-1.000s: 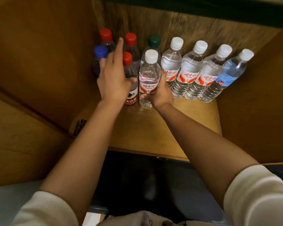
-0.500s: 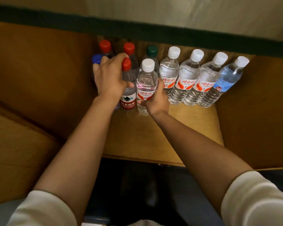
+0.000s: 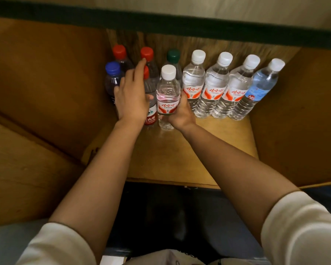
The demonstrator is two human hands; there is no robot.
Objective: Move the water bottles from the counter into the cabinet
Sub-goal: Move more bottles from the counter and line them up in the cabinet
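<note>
- Nearest us, both forearms reach in over the front edge of the cabinet shelf; we take the front white-capped bottle as landmark.
- Our right hand wraps the landmark's lower body from its right, fingers curled round it; the base looks to be on the shelf, likely being seated in line.
- Our left hand, just left of the landmark, lies over a red-labelled bottle, fingers fairly straight and holding nothing; probably steadying neighbours against tipping.
- Further left stands a blue-capped bottle.
- Behind the landmark: two red caps and a green cap.
- Right of it, a back row of four taller bottles, packed touching to save room.
</note>
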